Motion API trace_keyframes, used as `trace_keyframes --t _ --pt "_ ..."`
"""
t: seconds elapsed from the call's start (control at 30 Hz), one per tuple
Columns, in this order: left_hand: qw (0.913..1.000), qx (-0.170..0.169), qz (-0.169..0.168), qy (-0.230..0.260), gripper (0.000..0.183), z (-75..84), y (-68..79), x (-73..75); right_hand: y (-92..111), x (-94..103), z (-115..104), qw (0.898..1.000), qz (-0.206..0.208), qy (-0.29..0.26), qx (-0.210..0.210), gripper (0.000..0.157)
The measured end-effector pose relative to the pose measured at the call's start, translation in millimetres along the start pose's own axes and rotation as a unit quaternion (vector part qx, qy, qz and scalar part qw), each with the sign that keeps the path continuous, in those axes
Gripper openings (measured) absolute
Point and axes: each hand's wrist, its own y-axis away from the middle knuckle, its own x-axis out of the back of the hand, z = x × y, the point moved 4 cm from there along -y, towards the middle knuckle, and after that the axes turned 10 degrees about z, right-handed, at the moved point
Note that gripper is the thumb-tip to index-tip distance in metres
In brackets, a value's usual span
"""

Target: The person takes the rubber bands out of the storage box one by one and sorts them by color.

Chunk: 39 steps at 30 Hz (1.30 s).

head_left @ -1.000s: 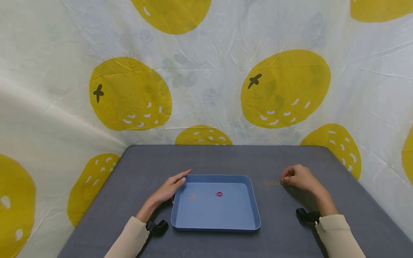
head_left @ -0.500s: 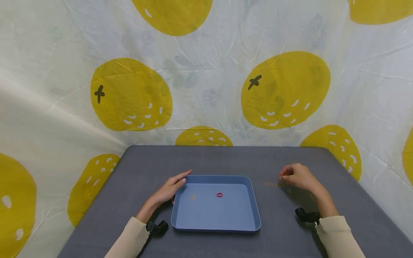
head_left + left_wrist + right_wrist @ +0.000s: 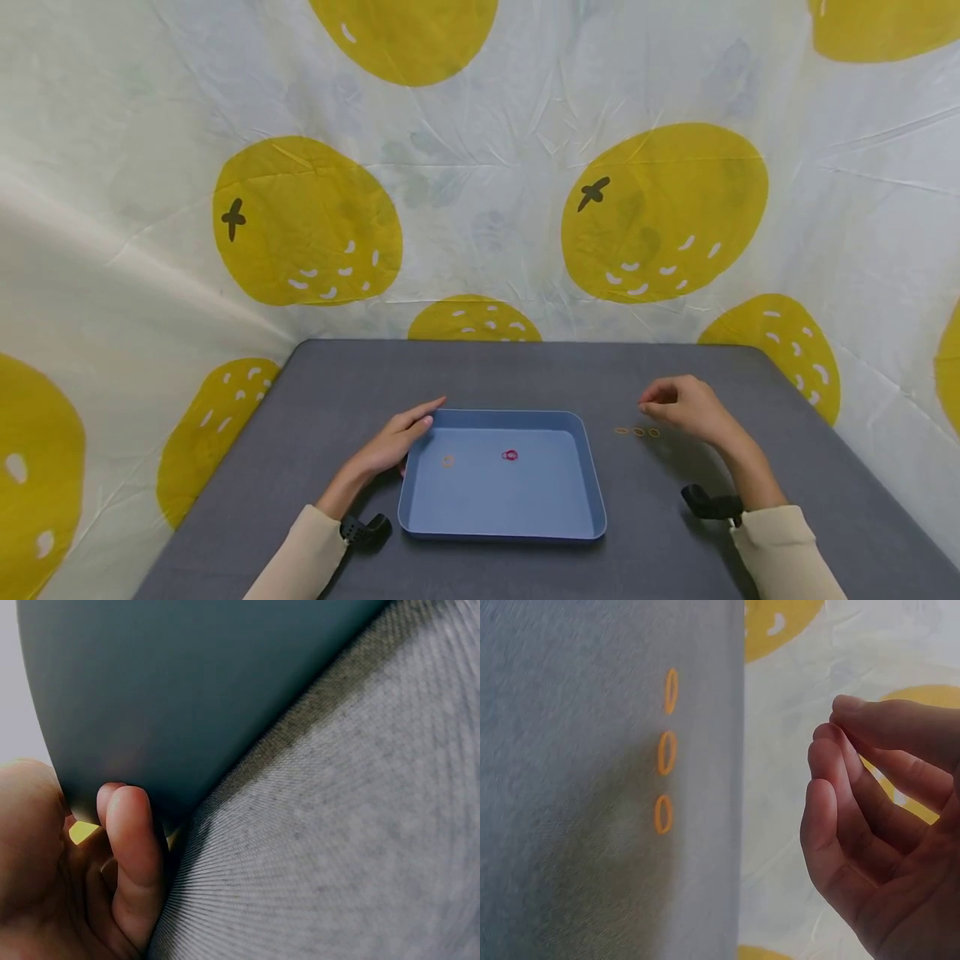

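My left hand (image 3: 393, 440) grips the left side of a shallow blue tray (image 3: 498, 504); the thumb lies at the rim, and bent fingers press the outer wall in the left wrist view. Inside the tray lie small red rubber bands (image 3: 511, 455), bunched together, and a pale orange band (image 3: 447, 461) farther left. To the tray's right, three small orange rubber bands (image 3: 661, 754) form a row on the table. Just above that row hovers my right hand (image 3: 686, 408), fingers loosely bent, thumb tip close to the index fingertip, with nothing visible between them.
A grey cloth covers the table (image 3: 480, 375). Behind and beside it hangs a white curtain (image 3: 480, 225) printed with large yellow fruit. A black wrist camera (image 3: 365, 531) sits low by the left sleeve, another black camera (image 3: 711, 504) by the right.
My right hand has risen off the rightmost orange band and shifted slightly left and away; all three bands now show uncovered. The left hand and tray keep their place.
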Motion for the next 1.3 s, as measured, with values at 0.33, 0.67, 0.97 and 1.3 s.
trace_keyframes --t 0.33,0.67,0.97,1.3 --pt "0.9999 0.009 -0.006 0.000 0.045 -0.1 0.4 0.8 1 -1.4 -23 0.999 0.005 -0.001 0.032 0.013" --pt "0.9998 0.006 -0.016 -0.004 0.046 1.7 -1.3 -0.8 1 -8.4 -51 0.998 0.008 0.012 0.066 0.011" --pt "0.9999 0.007 -0.003 -0.013 0.045 1.5 0.0 0.6 -11 -33.6 -90 0.994 -0.026 0.000 0.102 0.006" --pt "0.9999 0.006 -0.002 -0.014 0.046 2.1 -0.7 0.9 -27 -59.9 -134 0.985 -0.056 -0.011 0.163 0.007"
